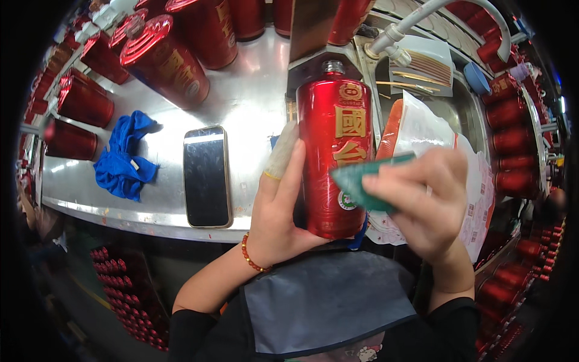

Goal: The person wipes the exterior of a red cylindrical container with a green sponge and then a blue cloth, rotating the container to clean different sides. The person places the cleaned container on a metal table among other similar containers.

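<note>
A glossy red bottle point(318, 145) with raised gold characters and a bare screw neck stands out in front of me, tilted back. My left hand point(274, 199) grips it along its left side and base, with a pale cover on one finger and a beaded bracelet at the wrist. In my right hand point(431, 193), pinched between thumb and fingers, is a green flat piece with a pointed corner point(356, 186). Its edge lies over the lower part of the bottle's front, by a small round green-and-white mark. I cannot tell whether it is a scraper or a pad.
A phone point(207, 178) and a crumpled blue cloth point(125, 158) lie on the metal table point(163, 223). Several red bottles point(166, 63) stand at the back left. To the right are a sink point(464, 114), a white tap pipe point(392, 36), a blue bowl point(476, 77) and printed plastic sheeting point(425, 123).
</note>
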The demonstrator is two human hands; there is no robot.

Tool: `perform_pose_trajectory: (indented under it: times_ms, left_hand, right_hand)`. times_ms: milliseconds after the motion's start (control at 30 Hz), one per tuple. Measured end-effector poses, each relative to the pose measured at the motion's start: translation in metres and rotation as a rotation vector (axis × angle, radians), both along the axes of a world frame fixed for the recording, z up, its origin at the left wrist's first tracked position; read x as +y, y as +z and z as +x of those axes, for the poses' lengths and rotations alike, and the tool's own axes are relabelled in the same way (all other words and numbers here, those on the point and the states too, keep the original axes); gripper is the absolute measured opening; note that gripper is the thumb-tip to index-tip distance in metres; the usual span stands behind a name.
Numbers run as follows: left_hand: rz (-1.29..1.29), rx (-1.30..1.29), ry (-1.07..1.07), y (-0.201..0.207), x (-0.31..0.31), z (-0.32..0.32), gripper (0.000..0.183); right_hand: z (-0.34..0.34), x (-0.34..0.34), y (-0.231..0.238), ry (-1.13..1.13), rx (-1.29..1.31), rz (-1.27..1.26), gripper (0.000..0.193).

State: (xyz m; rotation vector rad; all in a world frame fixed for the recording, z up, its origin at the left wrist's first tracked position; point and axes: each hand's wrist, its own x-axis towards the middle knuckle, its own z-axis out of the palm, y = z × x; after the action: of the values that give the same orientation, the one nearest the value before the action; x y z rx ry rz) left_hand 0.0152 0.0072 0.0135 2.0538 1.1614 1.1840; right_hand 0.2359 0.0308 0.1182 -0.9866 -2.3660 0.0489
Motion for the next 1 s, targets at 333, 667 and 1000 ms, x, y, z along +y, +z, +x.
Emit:
perform_pose_trajectory:
  times_ms: [333,667,1000]
  left_hand:
    - [0.025,-0.066,-0.006,-0.002,0.003,0.0,0.12]
    - [0.062,-0.074,0.003,-0.008,0.004,0.002,0.12]
    - [-0.016,-0.112,-0.013,-0.004,0.001,0.001,0.12]
  right_hand:
    - [0.002,-0.03,0.007,-0.026,-0.146,0.02,0.039]
    - [-0.005,-0.033,0.005,0.136,-0.204,0.043,0.039]
    - [-0.002,-0.029,0.008,0.102,-0.272,0.067,0.034]
